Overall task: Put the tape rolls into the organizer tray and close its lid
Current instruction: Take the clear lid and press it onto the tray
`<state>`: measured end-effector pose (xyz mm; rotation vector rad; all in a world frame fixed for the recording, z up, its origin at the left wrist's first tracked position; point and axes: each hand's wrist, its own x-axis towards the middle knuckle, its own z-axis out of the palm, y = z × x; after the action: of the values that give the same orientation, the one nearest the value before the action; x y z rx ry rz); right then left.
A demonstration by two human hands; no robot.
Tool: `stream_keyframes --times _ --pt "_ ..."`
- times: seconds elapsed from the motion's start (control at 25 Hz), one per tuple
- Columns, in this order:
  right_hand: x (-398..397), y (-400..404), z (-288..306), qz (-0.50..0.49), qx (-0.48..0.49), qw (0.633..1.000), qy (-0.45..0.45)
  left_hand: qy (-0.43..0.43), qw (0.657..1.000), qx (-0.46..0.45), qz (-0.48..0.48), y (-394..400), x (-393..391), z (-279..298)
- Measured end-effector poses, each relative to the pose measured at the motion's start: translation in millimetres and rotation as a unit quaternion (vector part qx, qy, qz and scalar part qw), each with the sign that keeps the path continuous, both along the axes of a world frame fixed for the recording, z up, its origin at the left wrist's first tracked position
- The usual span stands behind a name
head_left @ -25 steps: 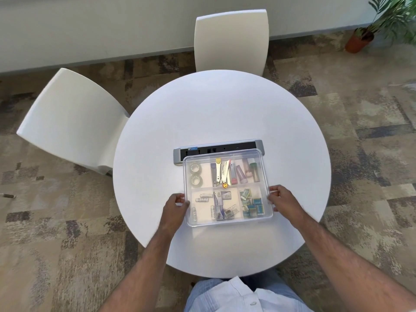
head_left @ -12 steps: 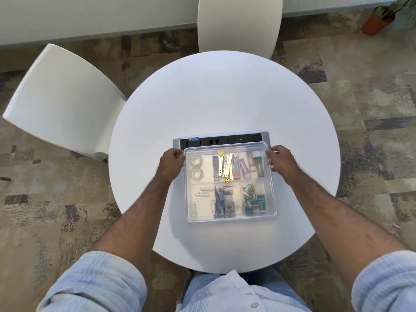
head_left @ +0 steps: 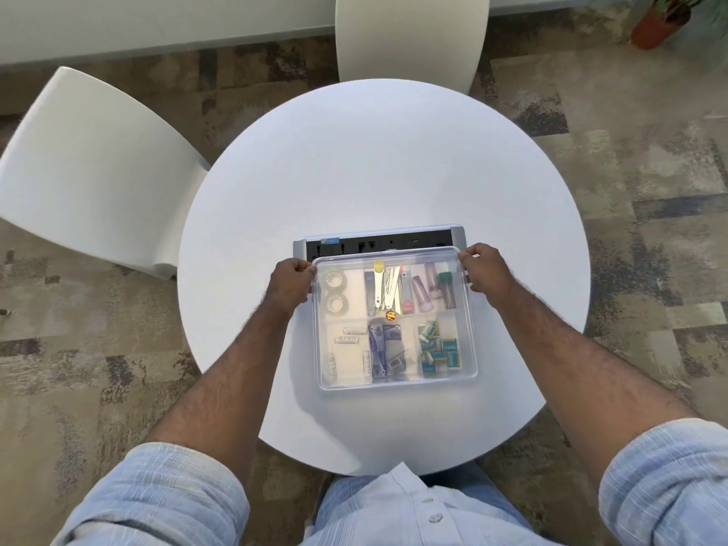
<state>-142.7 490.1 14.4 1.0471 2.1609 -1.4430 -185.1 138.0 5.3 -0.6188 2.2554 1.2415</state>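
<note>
A clear organizer tray [head_left: 398, 382] sits near the front of a round white table [head_left: 378, 171], with its translucent lid [head_left: 350, 258] lying flat on top. Two clear tape rolls [head_left: 335, 290] show through the lid in the far-left compartment. Batteries, nail clippers, small tubes and blue-green boxes fill the other compartments. My left hand [head_left: 289, 283] grips the far-left corner of the lid and tray. On the opposite side, my right hand [head_left: 483, 271] grips the far-right corner.
A grey power strip [head_left: 378, 242] lies just behind the tray, touching its far edge. Two white chairs stand by the table, one to the left [head_left: 90, 171] and one behind it [head_left: 409, 33]. A potted plant [head_left: 662, 23] is on the carpet at far right.
Both hands slid from the tray's near sides to its far corners and now hold there. The camera view dipped and shifted slightly.
</note>
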Motion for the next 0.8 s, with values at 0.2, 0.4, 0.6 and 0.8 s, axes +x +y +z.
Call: stream_keyframes --times 0.2,0.4,0.6,0.8 --pt "5 0 7 0.014 0.0 1.0 0.003 -0.012 1.0 0.01 0.0 -2 1 5" --pt "49 -1 13 0.035 -0.014 0.999 -0.01 -0.016 0.999 0.03 0.021 -6 44 7" --pt "106 -1 13 0.032 -0.038 0.999 -0.021 -0.039 0.997 0.057 0.04 -15 95 8" --pt "115 -4 11 0.027 -0.024 0.999 -0.012 -0.032 0.994 0.072 0.077 -11 108 12"
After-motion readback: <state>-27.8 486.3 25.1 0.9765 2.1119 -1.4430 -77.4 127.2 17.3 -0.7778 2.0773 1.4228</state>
